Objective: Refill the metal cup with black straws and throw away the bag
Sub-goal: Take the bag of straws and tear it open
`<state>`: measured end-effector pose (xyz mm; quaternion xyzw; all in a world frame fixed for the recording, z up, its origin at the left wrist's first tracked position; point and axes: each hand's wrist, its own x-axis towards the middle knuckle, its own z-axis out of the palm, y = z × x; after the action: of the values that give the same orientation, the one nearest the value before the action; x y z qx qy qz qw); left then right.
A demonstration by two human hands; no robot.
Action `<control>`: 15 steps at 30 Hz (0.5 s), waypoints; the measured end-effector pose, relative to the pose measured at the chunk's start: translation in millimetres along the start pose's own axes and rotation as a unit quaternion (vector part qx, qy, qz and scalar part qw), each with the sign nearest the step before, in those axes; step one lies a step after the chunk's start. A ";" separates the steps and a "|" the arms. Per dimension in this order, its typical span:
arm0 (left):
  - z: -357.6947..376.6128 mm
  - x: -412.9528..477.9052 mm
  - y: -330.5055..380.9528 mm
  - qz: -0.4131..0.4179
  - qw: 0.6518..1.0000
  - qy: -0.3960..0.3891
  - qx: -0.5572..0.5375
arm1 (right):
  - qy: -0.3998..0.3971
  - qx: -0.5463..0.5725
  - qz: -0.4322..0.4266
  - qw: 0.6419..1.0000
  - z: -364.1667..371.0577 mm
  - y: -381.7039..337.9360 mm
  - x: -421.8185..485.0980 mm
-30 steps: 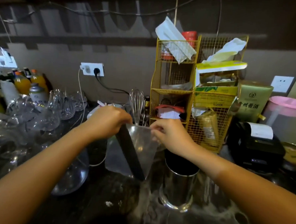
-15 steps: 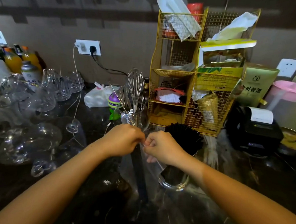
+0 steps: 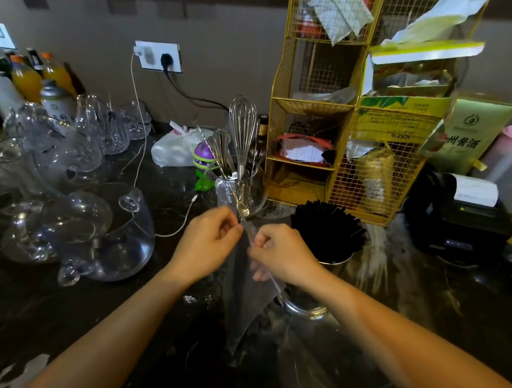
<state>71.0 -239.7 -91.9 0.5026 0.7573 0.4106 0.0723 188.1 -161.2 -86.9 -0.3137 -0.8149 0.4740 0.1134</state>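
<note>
A clear plastic bag [image 3: 244, 300] hangs flat and limp over the dark counter, pinched at its top edge by both hands. My left hand [image 3: 206, 241] grips the left part of that edge and my right hand [image 3: 278, 254] grips the right part, the two hands almost touching. I see no straws inside the bag. Just right of my right hand stands the metal cup [image 3: 305, 307], its lower wall showing under my wrist. A thick bunch of black straws [image 3: 325, 227] fans out of its top.
Behind the hands stands a glass jar with a whisk and spoons [image 3: 240, 160]. A yellow wire rack [image 3: 350, 115] fills the back right, with a black receipt printer [image 3: 461, 216] beside it. Glass decanters [image 3: 78, 226] and glasses crowd the left. A white cable [image 3: 169, 233] crosses the counter.
The bag held a dark bundle of straws earlier and now hangs flat. Straws now stand in the metal cup. Both hands came lower and closer together on the bag's top edge.
</note>
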 end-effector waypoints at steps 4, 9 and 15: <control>9.9 -15.2 6.1 -0.197 0.942 -0.133 -0.236 | -0.015 0.031 -0.019 0.999 3.8 0.7 -0.2; 9.9 -22.2 8.0 -0.228 0.909 -0.192 -0.291 | -0.117 0.164 -0.003 0.980 3.3 1.0 -12.1; 4.5 -21.4 12.3 -0.218 0.906 -0.232 -0.278 | -0.147 0.213 0.005 0.966 0.3 11.0 -14.1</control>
<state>92.3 -252.8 -92.8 0.3656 0.6651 0.4505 0.4700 203.3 -166.2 -94.7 -0.2134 -0.7014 0.6779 0.0538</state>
